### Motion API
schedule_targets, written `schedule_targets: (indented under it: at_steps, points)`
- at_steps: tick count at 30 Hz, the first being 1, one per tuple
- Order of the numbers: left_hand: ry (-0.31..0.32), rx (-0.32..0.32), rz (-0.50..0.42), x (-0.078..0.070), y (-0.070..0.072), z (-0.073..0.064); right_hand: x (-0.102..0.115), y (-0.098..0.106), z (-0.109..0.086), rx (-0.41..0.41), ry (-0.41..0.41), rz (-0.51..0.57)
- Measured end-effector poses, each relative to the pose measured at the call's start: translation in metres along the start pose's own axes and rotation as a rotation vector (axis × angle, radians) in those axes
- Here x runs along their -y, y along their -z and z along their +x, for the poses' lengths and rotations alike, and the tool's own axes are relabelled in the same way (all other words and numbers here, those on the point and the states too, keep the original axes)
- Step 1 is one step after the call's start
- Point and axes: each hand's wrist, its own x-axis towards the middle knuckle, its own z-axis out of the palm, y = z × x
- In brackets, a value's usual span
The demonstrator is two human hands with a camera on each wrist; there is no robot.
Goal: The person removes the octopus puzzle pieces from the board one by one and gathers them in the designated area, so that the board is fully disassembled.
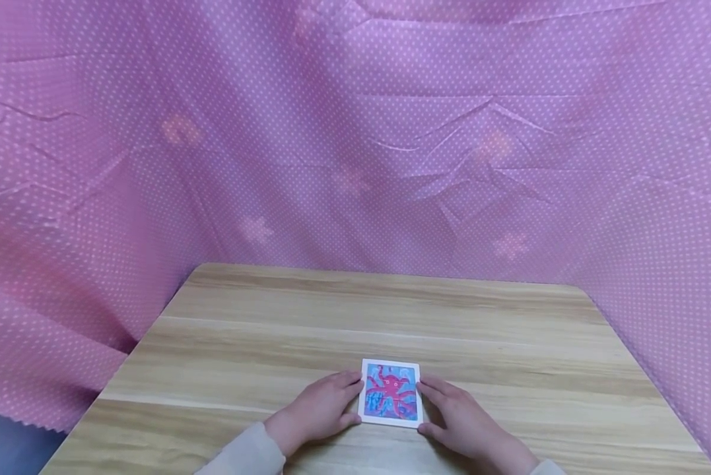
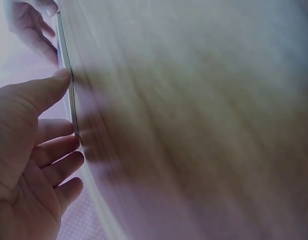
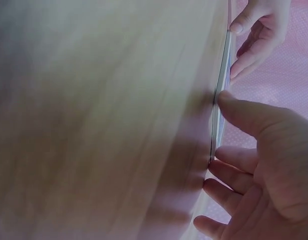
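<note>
A square picture board (image 1: 391,394) with a white border lies on the wooden table, showing a pink-red octopus on a blue background. On its left side, my left hand (image 1: 325,406) touches the edge, thumb near the closer corner and fingers farther up. My right hand (image 1: 459,415) mirrors this along the opposite edge. In the left wrist view, the thumb and fingertips of the left hand (image 2: 34,135) meet the board's thin side, with the other fingers spread loosely. Similarly, the right hand (image 3: 263,160) has its thumb and fingertips against the board's edge (image 3: 221,75) in the right wrist view.
The light wood-grain table (image 1: 355,316) reaches back to a pink-purple dotted cloth (image 1: 355,165), which hangs behind it and along both sides. Pale sleeves (image 1: 245,452) cover the forearms near the table's front.
</note>
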Motion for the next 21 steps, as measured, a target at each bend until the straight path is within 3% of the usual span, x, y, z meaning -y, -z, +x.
schedule_targets:
  at_steps: [7, 13, 21]
  points:
    - [0.034, 0.030, -0.066, 0.002, 0.001, 0.001, -0.002, 0.003, 0.004, -0.025, -0.021, 0.039]
    - [-0.014, -0.002, -0.081, 0.008, -0.001, -0.001, 0.003, 0.004, 0.020, -0.087, -0.020, 0.077]
    - [-0.087, -0.046, -0.048, 0.012, -0.005, 0.000, 0.016, 0.003, 0.053, -0.054, -0.046, 0.194]
